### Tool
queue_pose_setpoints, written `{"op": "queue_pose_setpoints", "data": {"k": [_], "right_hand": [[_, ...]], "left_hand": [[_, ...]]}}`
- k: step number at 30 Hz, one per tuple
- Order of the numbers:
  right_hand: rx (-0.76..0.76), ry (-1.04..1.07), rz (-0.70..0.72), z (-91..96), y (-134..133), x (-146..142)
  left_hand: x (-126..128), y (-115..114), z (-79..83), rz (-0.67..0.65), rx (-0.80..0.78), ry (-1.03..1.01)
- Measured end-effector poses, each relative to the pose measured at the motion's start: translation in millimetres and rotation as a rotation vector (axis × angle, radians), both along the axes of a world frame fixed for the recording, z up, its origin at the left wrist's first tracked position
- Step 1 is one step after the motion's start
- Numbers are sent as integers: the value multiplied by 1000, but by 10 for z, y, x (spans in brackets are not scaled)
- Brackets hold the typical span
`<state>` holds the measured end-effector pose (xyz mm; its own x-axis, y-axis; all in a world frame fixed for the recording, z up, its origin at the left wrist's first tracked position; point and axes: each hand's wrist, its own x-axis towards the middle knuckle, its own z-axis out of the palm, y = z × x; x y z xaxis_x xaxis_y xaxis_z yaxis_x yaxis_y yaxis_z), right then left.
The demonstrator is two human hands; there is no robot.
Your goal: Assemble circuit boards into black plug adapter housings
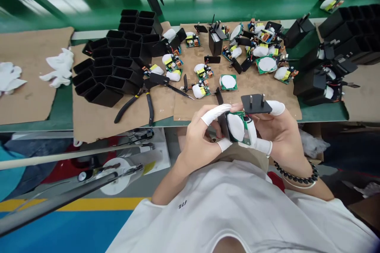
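Observation:
Both my hands are raised in front of my chest, near the table's front edge, and wear white finger cots. My left hand (202, 136) pinches a black casing piece (223, 124) against a green circuit board with a white pad (237, 126). My right hand (279, 132) grips the same board from the right and carries a black plug cover with two metal pins (255, 104) on its fingertips. A dark bead bracelet (297, 176) circles my right wrist.
Brown cardboard (267, 91) covers the green bench. Several empty black housings (115, 63) lie stacked at the left, with black-handled pliers (139, 102) in front. Loose circuit boards (228, 82) and plug covers are scattered in the middle; more black housings (344, 31) stand at the right. White gloves (59, 67) lie far left.

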<state>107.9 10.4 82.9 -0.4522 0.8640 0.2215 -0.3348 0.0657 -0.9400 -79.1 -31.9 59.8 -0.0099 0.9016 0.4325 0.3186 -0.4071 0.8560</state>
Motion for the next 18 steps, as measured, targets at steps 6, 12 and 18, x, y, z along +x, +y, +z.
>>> {"op": "queue_pose_setpoints", "data": {"k": [6, 12, 18], "right_hand": [[-12, -5, -22, -28, -34, 2], [68, -68, -62, -17, -72, 23], [70, -166, -72, 11, -65, 31]], "left_hand": [[-15, 2, -122, 10, 28, -3], [-27, 24, -165, 21, 56, 15], [-25, 25, -174, 39, 72, 50]]}}
